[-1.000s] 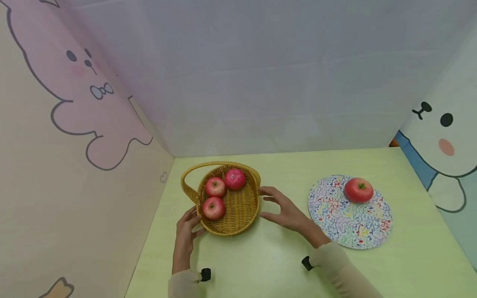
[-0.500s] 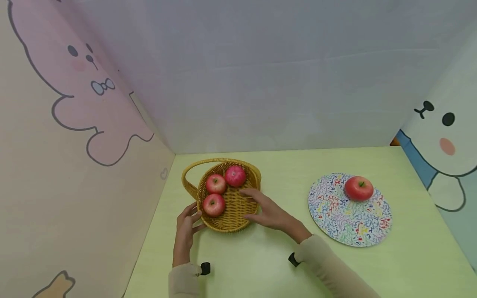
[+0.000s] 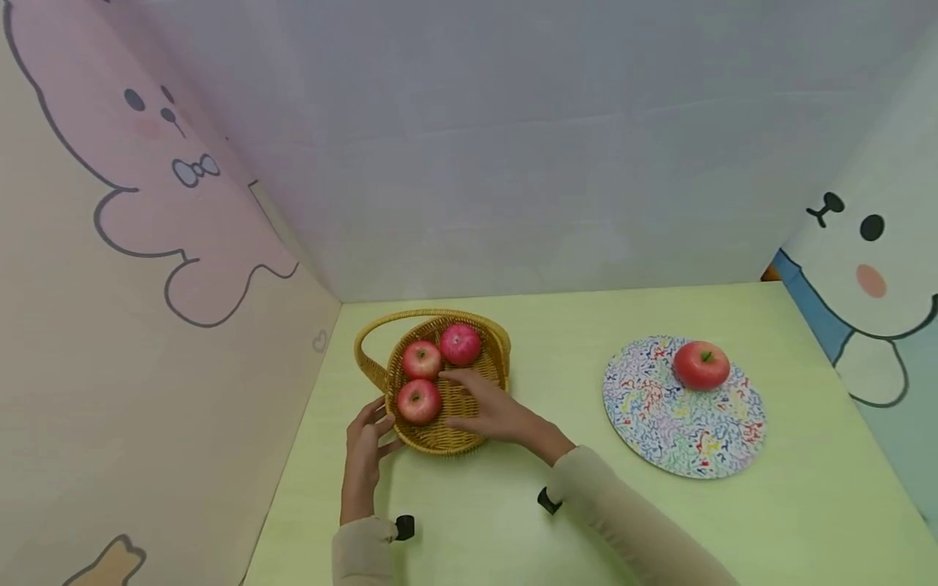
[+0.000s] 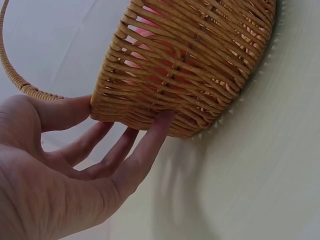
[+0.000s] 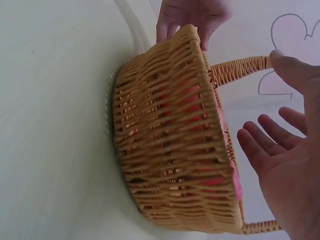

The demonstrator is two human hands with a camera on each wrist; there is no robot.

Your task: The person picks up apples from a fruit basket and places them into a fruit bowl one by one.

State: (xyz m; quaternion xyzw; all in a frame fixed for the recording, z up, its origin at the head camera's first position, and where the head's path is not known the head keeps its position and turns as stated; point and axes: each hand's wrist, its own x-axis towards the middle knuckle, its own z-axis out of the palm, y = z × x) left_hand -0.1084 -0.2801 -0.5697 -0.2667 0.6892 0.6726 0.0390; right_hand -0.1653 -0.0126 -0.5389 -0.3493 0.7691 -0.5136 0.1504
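Note:
A wicker basket [image 3: 447, 439] with an arched handle stands at the left of the table. Inside lie two red apples [image 3: 419, 402] on the left and a pinker apple [image 3: 460, 345] at the back. My left hand [image 3: 362, 456] touches the basket's left side, fingertips on its rim and thumb on the woven wall, as the left wrist view [image 4: 162, 120] shows for the thumb. Over the basket's right half reaches my right hand [image 3: 494, 411], thumb and fingers spread, near the apples and holding nothing. In the right wrist view, that hand [image 5: 295, 155] is above the rim.
A round, multicoloured mat [image 3: 659, 439] lies to the right on the pale green table [image 3: 469, 521], with another red apple [image 3: 701, 365] on it. Walls with cartoon animals [image 3: 190, 236] flank the table, and a pale cloth [image 3: 528, 163] hangs behind.
My right hand has moved left from outside the basket's right rim to over its inside, close to the apples. My left hand stays at the basket's left side.

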